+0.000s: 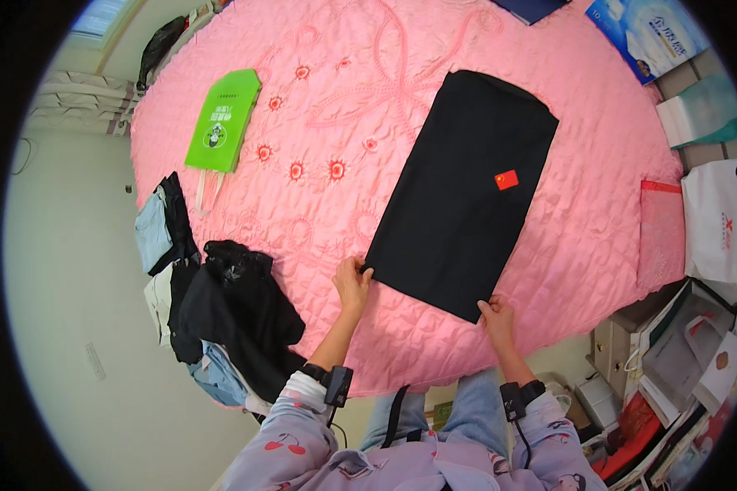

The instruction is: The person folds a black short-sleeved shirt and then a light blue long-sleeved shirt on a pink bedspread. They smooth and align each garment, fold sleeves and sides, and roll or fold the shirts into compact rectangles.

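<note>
A black folded garment (458,188) lies flat as a long rectangle on the pink quilted bedspread (319,221), slanting up to the right. It bears a small red patch (507,180) on its right side. My left hand (352,286) pinches the near left corner of the garment. At the near right corner, my right hand (497,316) holds the edge between thumb and fingers. The cloth between my hands lies nearly straight, and its far end is slightly rumpled.
A green bag (223,123) with pale handles lies at the far left. Black clothes (237,303) and light blue jeans (219,376) are heaped along the left edge. Right of the bed stand a white bag (716,229), a blue package (647,37) and several paper bags (688,344).
</note>
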A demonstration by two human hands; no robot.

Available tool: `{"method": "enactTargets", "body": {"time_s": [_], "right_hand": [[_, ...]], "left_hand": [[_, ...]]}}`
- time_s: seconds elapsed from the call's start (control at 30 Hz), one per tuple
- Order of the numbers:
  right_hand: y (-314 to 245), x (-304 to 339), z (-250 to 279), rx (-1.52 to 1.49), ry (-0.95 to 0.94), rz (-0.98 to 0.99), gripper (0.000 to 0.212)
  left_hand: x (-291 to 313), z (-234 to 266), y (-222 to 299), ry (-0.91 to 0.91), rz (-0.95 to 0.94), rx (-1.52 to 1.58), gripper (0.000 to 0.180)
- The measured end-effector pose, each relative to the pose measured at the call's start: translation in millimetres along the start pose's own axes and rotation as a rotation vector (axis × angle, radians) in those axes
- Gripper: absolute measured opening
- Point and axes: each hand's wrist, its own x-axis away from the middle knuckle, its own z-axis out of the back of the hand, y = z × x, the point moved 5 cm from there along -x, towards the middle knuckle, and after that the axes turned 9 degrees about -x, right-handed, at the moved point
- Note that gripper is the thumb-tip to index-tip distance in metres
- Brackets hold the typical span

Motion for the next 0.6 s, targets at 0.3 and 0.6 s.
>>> {"method": "enactTargets", "body": {"time_s": [0.3,0.6], "right_hand": [[26,34,-1,0.063,0.036,0.218,0.020],[26,33,-1,0.145,0.007,0.100,0.015]], "left_hand": [[6,-4,-20,-0.107,-0.017,0.099,0.033],[-8,1,-10,-0.336,0.012,0.006,0.028]]}}
